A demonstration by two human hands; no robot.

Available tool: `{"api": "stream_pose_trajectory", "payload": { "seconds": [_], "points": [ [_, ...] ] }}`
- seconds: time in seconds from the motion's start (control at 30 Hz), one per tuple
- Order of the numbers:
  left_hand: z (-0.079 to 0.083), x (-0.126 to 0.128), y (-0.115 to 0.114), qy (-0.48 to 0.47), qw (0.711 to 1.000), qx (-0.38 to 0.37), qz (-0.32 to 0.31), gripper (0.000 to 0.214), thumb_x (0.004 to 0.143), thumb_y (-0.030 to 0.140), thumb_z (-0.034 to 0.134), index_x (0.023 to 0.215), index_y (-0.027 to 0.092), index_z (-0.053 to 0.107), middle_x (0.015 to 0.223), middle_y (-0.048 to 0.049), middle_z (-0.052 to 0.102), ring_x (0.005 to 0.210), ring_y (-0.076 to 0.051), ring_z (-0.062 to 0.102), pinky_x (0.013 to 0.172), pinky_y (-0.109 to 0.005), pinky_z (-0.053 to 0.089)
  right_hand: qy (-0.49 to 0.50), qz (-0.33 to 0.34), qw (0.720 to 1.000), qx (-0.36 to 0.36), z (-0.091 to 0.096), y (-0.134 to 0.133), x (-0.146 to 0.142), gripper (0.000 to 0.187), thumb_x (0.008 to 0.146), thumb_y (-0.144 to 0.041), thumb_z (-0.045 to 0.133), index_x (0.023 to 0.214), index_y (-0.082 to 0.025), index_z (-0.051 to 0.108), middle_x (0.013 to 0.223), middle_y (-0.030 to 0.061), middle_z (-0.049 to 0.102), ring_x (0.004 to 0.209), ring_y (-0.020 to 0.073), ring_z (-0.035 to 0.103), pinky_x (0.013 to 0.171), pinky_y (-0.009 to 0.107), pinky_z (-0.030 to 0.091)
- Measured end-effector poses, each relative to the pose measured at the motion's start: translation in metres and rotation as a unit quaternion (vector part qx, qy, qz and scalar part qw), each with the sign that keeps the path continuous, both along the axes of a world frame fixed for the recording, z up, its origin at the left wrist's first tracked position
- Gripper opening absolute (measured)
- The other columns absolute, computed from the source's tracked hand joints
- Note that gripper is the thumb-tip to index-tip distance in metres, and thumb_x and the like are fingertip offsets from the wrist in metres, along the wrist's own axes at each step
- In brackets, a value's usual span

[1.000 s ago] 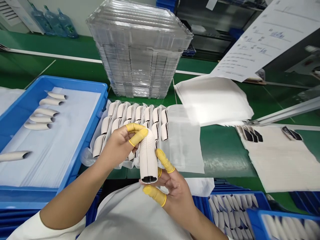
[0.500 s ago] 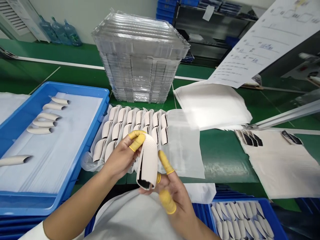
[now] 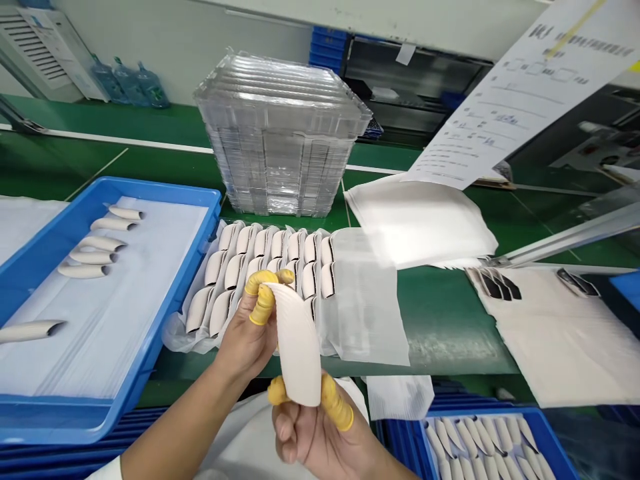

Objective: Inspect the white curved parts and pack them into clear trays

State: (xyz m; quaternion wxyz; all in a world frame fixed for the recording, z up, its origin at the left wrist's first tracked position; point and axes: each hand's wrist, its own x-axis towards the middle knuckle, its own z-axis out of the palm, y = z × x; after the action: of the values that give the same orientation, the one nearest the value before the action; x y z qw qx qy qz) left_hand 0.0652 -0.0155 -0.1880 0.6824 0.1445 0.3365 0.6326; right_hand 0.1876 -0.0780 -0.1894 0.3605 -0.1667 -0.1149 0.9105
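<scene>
My left hand (image 3: 245,340) pinches the top of a curved off-white sheet (image 3: 297,343) between yellow-cotted fingertips. My right hand (image 3: 315,427) supports the sheet's lower end between its yellow-cotted thumb and finger. Behind my hands lie rows of similar curved pieces (image 3: 265,243) with dark edges, resting on a clear plastic sheet (image 3: 367,300). My left fingers are closest to these rows, but I cannot tell whether they touch. A few matching rolled pieces (image 3: 93,257) lie on white paper in a blue tray (image 3: 150,188) to the left.
A tall stack of clear plastic trays (image 3: 280,140) stands beyond the rows. White sheets (image 3: 415,223) and a dark-edged batch on a white pad (image 3: 550,333) lie on the green bench (image 3: 440,320). A blue crate (image 3: 480,417) of white pieces sits at lower right.
The piece has gone from a rolled tube with a dark inner edge to a more opened curved sheet. My right hand has dropped lower, and the whole view has tilted slightly upward.
</scene>
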Motion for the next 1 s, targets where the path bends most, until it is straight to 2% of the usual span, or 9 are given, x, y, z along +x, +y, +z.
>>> {"api": "stream_pose_trajectory", "payload": {
  "seconds": [0.1, 0.2, 0.3, 0.4, 0.53, 0.67, 0.77, 0.87, 1.0],
  "points": [
    [-0.004, -0.002, 0.001, 0.053, 0.998, 0.033, 0.02, 0.036, 0.069, 0.049, 0.082, 0.093, 0.025, 0.068, 0.092, 0.003, 0.071, 0.067, -0.007, 0.063, 0.057, -0.016, 0.051, -0.054, -0.061, 0.997, 0.015, 0.0, 0.003, 0.003, 0.038, 0.077, -0.051, 0.078, 0.099, -0.022, 0.069, 0.087, 0.002, 0.072, 0.064, 0.0071, 0.062, 0.057, 0.016, 0.047],
    [-0.01, -0.009, -0.003, 0.137, 0.987, 0.083, 0.002, 0.036, 0.081, 0.044, 0.073, 0.114, 0.032, 0.064, 0.114, -0.0002, 0.07, 0.086, -0.012, 0.067, 0.069, -0.021, 0.055, -0.14, -0.111, 0.981, 0.069, 0.0, 0.007, 0.009, 0.043, 0.078, -0.049, 0.079, 0.111, -0.026, 0.065, 0.085, 0.0008, 0.072, 0.064, 0.0079, 0.063, 0.063, 0.019, 0.048],
    [-0.017, -0.016, -0.014, 0.214, 0.966, 0.142, -0.03, 0.046, 0.088, 0.037, 0.067, 0.132, 0.036, 0.054, 0.125, -0.0051, 0.066, 0.103, -0.018, 0.067, 0.08, -0.03, 0.057, -0.227, -0.171, 0.947, 0.146, -0.004, 0.011, 0.015, 0.049, 0.084, -0.045, 0.074, 0.127, -0.035, 0.055, 0.084, -0.0022, 0.071, 0.066, 0.0084, 0.063, 0.066, 0.021, 0.049],
    [-0.018, -0.018, -0.026, 0.242, 0.954, 0.161, -0.067, 0.064, 0.084, 0.028, 0.072, 0.141, 0.038, 0.044, 0.127, -0.0064, 0.066, 0.109, -0.022, 0.065, 0.086, -0.035, 0.056, -0.285, -0.208, 0.909, 0.221, -0.008, 0.013, 0.018, 0.048, 0.086, -0.043, 0.073, 0.13, -0.039, 0.053, 0.085, -0.003, 0.071, 0.073, 0.0106, 0.064, 0.069, 0.024, 0.051],
    [-0.013, -0.012, -0.034, 0.241, 0.959, 0.115, -0.099, 0.083, 0.081, 0.025, 0.075, 0.15, 0.038, 0.03, 0.124, -0.0062, 0.068, 0.11, -0.023, 0.066, 0.093, -0.038, 0.054, -0.369, -0.246, 0.838, 0.319, -0.013, 0.014, 0.019, 0.045, 0.086, -0.037, 0.073, 0.128, -0.04, 0.059, 0.086, -0.003, 0.07, 0.078, 0.0122, 0.061, 0.073, 0.027, 0.052],
    [-0.007, -0.008, -0.03, 0.207, 0.968, 0.093, -0.106, 0.084, 0.082, 0.026, 0.075, 0.151, 0.037, 0.029, 0.115, -0.0058, 0.071, 0.102, -0.022, 0.069, 0.088, -0.036, 0.056, -0.475, -0.268, 0.73, 0.412, -0.011, 0.014, 0.024, 0.046, 0.084, -0.029, 0.074, 0.128, -0.038, 0.063, 0.083, -0.0036, 0.067, 0.068, 0.0107, 0.055, 0.068, 0.026, 0.052],
    [-0.007, -0.01, -0.025, 0.154, 0.975, 0.085, -0.137, 0.081, 0.081, 0.029, 0.076, 0.149, 0.035, 0.033, 0.104, -0.0044, 0.074, 0.091, -0.02, 0.071, 0.081, -0.033, 0.057, -0.524, -0.282, 0.655, 0.466, -0.008, 0.014, 0.029, 0.053, 0.08, -0.032, 0.079, 0.13, -0.037, 0.062, 0.083, -0.0032, 0.068, 0.069, 0.0125, 0.056, 0.068, 0.027, 0.053],
    [-0.009, -0.011, -0.02, 0.09, 0.978, 0.069, -0.175, 0.075, 0.08, 0.037, 0.076, 0.146, 0.031, 0.041, 0.092, -0.0036, 0.074, 0.081, -0.02, 0.071, 0.076, -0.032, 0.058, -0.541, -0.296, 0.621, 0.484, -0.007, 0.014, 0.03, 0.055, 0.08, -0.032, 0.079, 0.131, -0.035, 0.06, 0.082, -0.0025, 0.069, 0.069, 0.0135, 0.058, 0.065, 0.027, 0.053],
    [-0.017, -0.007, -0.017, -0.02, 0.973, 0.065, -0.222, 0.06, 0.08, 0.041, 0.074, 0.136, 0.027, 0.055, 0.103, -0.0059, 0.074, 0.088, -0.022, 0.071, 0.085, -0.037, 0.057, -0.55, -0.321, 0.586, 0.5, -0.006, 0.013, 0.031, 0.036, 0.088, -0.022, 0.069, 0.122, -0.033, 0.067, 0.077, -0.0017, 0.067, 0.065, 0.0133, 0.06, 0.061, 0.027, 0.054]
  ]
}}
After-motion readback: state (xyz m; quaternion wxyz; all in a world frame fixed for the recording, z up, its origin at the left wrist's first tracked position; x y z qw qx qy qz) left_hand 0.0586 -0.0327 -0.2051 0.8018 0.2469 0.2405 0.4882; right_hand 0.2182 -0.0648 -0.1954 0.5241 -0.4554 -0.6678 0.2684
